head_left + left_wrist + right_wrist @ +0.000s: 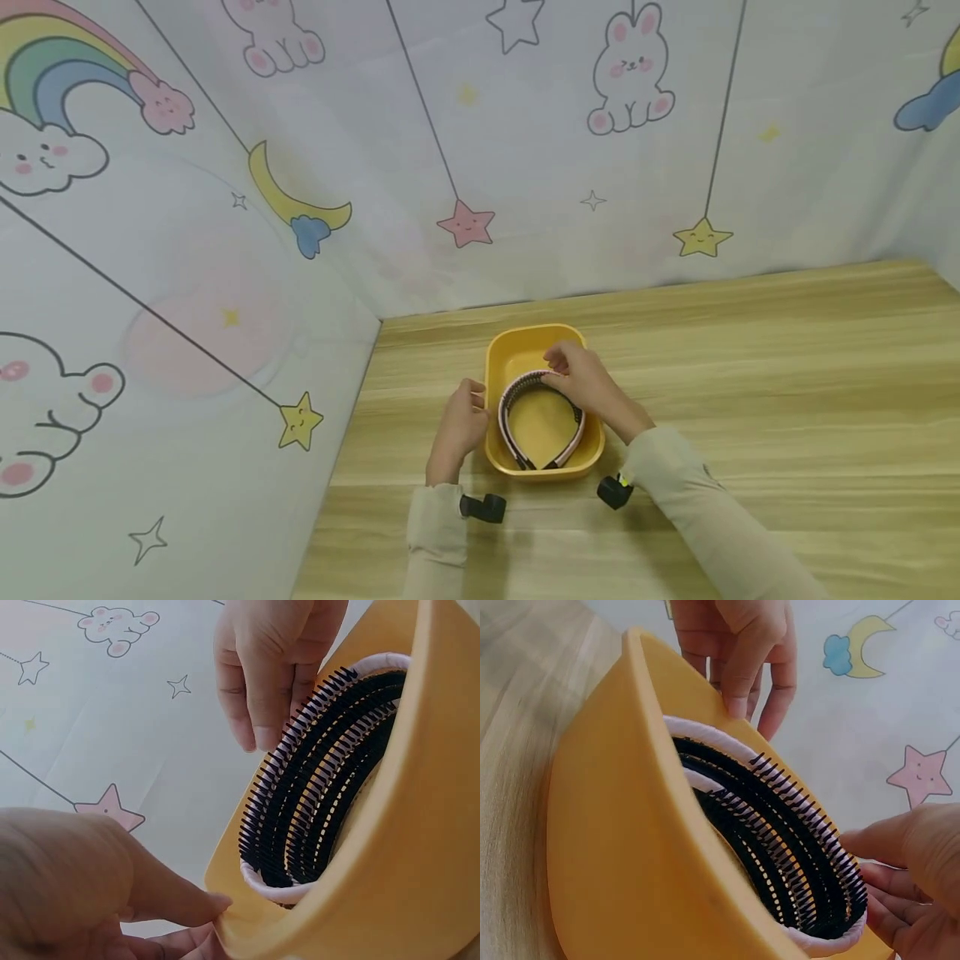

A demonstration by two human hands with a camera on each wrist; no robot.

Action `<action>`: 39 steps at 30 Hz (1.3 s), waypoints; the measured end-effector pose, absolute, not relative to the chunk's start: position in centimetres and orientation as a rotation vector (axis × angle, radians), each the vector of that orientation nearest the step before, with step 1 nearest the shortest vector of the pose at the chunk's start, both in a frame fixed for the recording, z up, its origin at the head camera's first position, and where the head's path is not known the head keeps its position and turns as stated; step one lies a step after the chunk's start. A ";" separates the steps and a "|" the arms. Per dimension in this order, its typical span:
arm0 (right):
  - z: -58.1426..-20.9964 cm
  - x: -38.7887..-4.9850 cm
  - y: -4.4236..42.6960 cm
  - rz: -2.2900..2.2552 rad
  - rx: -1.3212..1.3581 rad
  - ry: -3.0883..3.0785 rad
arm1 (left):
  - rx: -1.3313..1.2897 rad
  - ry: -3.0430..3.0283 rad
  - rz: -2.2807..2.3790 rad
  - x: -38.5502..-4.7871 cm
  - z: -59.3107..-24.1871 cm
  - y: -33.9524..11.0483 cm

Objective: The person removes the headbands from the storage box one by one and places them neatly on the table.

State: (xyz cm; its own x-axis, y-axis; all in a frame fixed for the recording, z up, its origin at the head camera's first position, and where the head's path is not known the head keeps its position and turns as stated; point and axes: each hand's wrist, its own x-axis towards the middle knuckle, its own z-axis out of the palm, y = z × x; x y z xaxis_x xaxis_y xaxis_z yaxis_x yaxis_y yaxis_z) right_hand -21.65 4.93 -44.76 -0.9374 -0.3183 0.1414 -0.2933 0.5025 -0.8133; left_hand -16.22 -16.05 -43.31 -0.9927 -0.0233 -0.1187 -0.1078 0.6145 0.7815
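L hand (pixel 461 419)'s fingers pinch the rim of the yellow, rounded-rectangular, plastic-looking tub (pixel 607 817), R hand (pixel 592 385)'s part-curled at the curved pink-and-black toothed headbands (pixel 322 772) inside, grip can't tell, prob adjusting 'em, next move likely needs tub steady, R pinching lightly.

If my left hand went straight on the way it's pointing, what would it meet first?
Your left hand would likely meet the yellow bin first, on its left side. They look about touching, though depth is unclear.
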 end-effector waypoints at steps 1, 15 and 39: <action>-44.7 -21.7 4.9 -1.453 -0.553 2.701 | -0.113 2.735 1.332 -16.2 -43.3 -16.1; -44.8 -22.0 4.7 -1.359 -0.566 2.782 | -0.114 2.732 1.356 -16.2 -43.3 -16.1; -42.2 -23.2 6.3 -1.319 -0.588 2.858 | -0.142 2.724 1.361 -16.2 -43.4 -16.0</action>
State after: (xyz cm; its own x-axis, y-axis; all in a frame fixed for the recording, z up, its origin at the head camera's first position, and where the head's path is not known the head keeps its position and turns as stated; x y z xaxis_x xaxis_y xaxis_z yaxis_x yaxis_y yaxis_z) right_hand -23.16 6.26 -42.24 -0.9307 -0.3027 0.2054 -0.3526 0.5934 -0.7236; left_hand -16.25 -15.99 -43.37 -0.9914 -0.0417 -0.1242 -0.1243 0.5979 0.7918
